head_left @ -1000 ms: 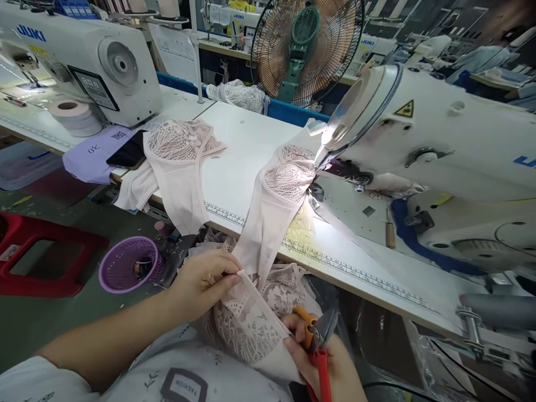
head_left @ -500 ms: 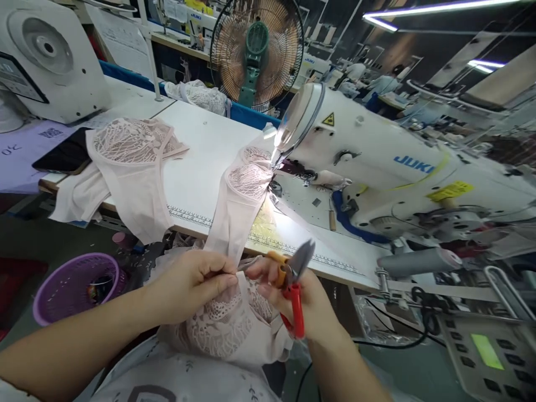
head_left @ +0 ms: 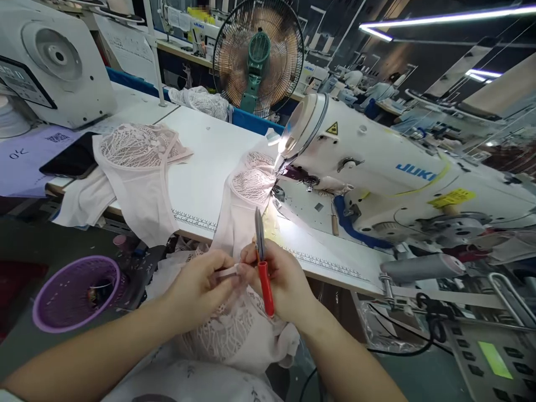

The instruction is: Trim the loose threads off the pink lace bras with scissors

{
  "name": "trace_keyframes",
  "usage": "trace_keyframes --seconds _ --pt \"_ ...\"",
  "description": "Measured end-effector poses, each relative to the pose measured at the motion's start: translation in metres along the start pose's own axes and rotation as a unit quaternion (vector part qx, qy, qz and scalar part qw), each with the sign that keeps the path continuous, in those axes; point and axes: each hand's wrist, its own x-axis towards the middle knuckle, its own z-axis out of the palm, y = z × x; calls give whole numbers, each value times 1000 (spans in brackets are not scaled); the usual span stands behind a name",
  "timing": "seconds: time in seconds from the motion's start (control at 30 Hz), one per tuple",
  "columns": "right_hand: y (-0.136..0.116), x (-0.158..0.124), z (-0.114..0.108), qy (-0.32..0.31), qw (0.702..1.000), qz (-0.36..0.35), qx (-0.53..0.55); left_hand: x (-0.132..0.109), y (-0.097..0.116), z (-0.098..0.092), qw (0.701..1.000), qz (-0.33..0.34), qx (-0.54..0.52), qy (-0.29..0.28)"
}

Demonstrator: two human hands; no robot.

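From the head camera, here's the left hand (head_left: 205,285), thumb and fingers pinched on one end of a narrow, smooth pale band (head_left: 228,272). Opposite it comes the right hand (head_left: 285,279), thumb and fingertip meeting at the band's other end, with the rest of the fingers curled round a pair of scissors (head_left: 265,287): glossy red plastic handle, slim grey metal blades pointing upward. Just below both hands hangs the lace garment (head_left: 226,329), over the person's lap, its openwork a web of branching threads giving way to plain, soft, folded cloth.

Beyond, on the hard white tabletop (head_left: 201,187) with its printed ruler edge, a second lace piece (head_left: 251,184) sits bunched at the needle area of a rounded, glossy white sewing machine (head_left: 377,145), its smooth tail draping over the edge. Over to the left, another domed lace cup piece (head_left: 134,151) lies with plain fabric wings spilling down, beside a flat black phone (head_left: 71,156) on lilac paper (head_left: 20,162). On the floor, a round purple plastic basket (head_left: 50,296) with perforated walls; behind the table, a fan (head_left: 258,56) in a circular wire cage.
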Motion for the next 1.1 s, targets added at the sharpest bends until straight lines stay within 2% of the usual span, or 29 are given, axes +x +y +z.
trace_keyframes --seconds 0.1,0.23,0.3,0.37,0.47,0.53,0.63,0.73,0.83,0.97,1.1 --pt "-1 1 2 10 999 -7 -40 -1 -8 -5 1000 -14 -7 -4" --pt "11 3 -7 -73 997 -10 -21 -1 -22 -18 994 -40 -98 -9" --pt "24 -2 -10 -122 993 -6 -7 0 -28 -22 989 -48 -141 14" --pt "38 -12 -9 -140 990 1 6 1 -32 -25 984 -58 -161 59" --pt "50 -32 1 -109 993 3 45 1 -32 -27 976 -68 -164 130" --pt "52 -45 11 -75 994 -3 79 2 -28 -31 975 -75 -141 156" --pt "51 -58 25 -53 994 5 99 2 -23 -39 979 -103 -91 152" --pt "53 -61 31 -56 997 24 55 4 -28 -44 976 -140 -86 144" --pt "61 -60 24 -64 998 9 -11 9 -43 -42 966 -180 -108 150" --pt "73 -62 1 -90 991 -31 -89 16 -59 -37 957 -208 -135 153" --pt "84 -74 -22 -101 988 0 -120 19 -66 -36 953 -213 -137 168"
